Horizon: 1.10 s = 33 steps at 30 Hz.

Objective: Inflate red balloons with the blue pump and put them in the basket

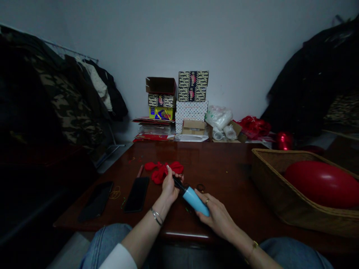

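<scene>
A balloon hand pump (196,201) with a light blue barrel and a black front end slants over the table's near side. My right hand (217,213) is closed round the blue barrel. My left hand (170,184) is closed at the pump's black end; its fingers hide the nozzle tip. Just beyond the left fingers lie limp red balloons (159,175), and whether one is on the nozzle is hidden. A big inflated red balloon (322,183) rests in a wicker basket (269,185) on the right.
The dark wooden table (232,160) carries a phone (137,195), a dark flat object (96,201), rubber bands (114,192) and a small dark ring (200,187). Stacked boxes (192,86) and plastic bags (220,117) stand against the wall. Coats hang at both sides.
</scene>
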Available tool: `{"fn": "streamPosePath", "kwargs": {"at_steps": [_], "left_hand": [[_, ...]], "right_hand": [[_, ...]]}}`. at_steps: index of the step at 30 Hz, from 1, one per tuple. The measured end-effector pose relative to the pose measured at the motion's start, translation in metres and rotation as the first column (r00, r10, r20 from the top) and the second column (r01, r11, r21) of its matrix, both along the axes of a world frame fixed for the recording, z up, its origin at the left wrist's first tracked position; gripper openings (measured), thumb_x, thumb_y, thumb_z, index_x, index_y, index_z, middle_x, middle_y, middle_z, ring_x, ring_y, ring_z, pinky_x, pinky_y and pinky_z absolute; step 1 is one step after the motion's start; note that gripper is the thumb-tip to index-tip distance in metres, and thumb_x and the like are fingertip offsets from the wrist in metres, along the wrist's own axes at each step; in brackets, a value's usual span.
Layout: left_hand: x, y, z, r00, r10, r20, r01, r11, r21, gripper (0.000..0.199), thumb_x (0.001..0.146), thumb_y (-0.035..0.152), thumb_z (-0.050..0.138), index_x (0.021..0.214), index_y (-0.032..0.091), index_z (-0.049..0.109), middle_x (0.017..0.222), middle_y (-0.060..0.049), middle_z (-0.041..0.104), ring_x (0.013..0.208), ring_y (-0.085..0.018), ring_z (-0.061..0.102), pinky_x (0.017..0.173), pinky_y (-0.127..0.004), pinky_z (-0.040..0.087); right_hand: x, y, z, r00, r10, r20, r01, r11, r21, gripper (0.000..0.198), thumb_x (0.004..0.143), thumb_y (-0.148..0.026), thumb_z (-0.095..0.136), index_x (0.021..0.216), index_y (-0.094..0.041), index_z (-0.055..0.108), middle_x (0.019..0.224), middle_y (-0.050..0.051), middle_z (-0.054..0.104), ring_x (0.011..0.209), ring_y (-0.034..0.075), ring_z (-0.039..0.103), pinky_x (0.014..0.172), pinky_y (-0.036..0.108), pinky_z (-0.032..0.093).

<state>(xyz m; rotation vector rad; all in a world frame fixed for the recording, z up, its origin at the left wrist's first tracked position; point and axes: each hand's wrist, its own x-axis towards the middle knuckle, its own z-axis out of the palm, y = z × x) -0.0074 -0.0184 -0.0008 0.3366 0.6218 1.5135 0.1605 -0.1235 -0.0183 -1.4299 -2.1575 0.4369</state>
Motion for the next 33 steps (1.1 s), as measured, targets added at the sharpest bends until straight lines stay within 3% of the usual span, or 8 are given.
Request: {"fn": "streamPosePath", "kwargs": {"at_steps": [8,12,16,21,26,33], "left_hand": [[0.001,-0.003,0.000,1.000,0.008,0.007,-0.008,1.000,0.019,0.035,0.074,0.049,0.063,0.072,0.017,0.050,0.060,0.000,0.052,0.055,-0.012,0.054,0.058,-0.028,0.052],[0.001,0.000,-0.004,0.998,0.037,-0.045,-0.037,0.999,0.001,0.033,0.076,0.047,0.062,0.071,0.017,0.049,0.058,0.001,0.050,0.049,-0.010,0.050,0.046,-0.022,0.046],[-0.002,0.008,-0.010,0.993,0.086,-0.078,-0.090,0.995,-0.047,0.030,0.081,0.042,0.059,0.069,0.017,0.045,0.054,0.003,0.044,0.042,-0.007,0.041,0.035,-0.016,0.032],[-0.021,0.021,-0.003,0.995,0.103,-0.009,-0.104,0.994,-0.037,0.028,0.088,0.036,0.049,0.068,0.017,0.042,0.053,0.004,0.039,0.039,-0.005,0.035,0.032,-0.014,0.026],[-0.041,0.028,0.011,0.992,0.112,0.054,-0.110,0.993,-0.030,0.026,0.089,0.033,0.047,0.069,0.018,0.041,0.053,0.005,0.036,0.039,-0.005,0.034,0.032,-0.013,0.025],[-0.037,0.022,0.017,0.987,0.003,0.158,-0.005,1.000,0.014,0.032,0.086,0.044,0.048,0.070,0.017,0.046,0.056,0.003,0.039,0.044,-0.007,0.039,0.037,-0.016,0.033]], "right_hand": [[-0.011,0.001,0.007,0.980,-0.074,-0.187,0.048,0.989,-0.142,0.067,0.077,-0.034,0.055,0.140,-0.027,0.033,0.116,0.005,0.058,0.104,0.021,0.056,0.090,0.033,0.039],[-0.019,0.003,0.012,0.972,-0.127,-0.196,0.095,0.981,-0.167,0.066,0.076,-0.038,0.057,0.138,-0.026,0.036,0.122,0.006,0.057,0.108,0.022,0.056,0.091,0.032,0.039],[-0.030,0.004,0.019,0.984,-0.170,-0.058,0.162,0.980,-0.118,0.074,0.070,-0.042,0.067,0.137,-0.025,0.038,0.123,0.007,0.057,0.109,0.024,0.055,0.090,0.032,0.039],[-0.041,-0.003,0.026,0.963,-0.203,0.179,0.201,0.979,0.027,0.066,0.078,-0.037,0.061,0.138,-0.029,0.036,0.109,0.008,0.061,0.099,0.026,0.057,0.086,0.038,0.040],[-0.036,-0.016,0.022,0.949,-0.206,0.240,0.193,0.978,0.078,0.064,0.080,-0.038,0.057,0.139,-0.032,0.032,0.113,0.009,0.060,0.100,0.027,0.057,0.087,0.041,0.039],[-0.025,-0.025,0.020,0.940,-0.239,0.244,0.219,0.970,0.106,0.061,0.082,-0.041,0.054,0.139,-0.028,0.035,0.109,0.009,0.061,0.095,0.025,0.058,0.083,0.039,0.040]]}}
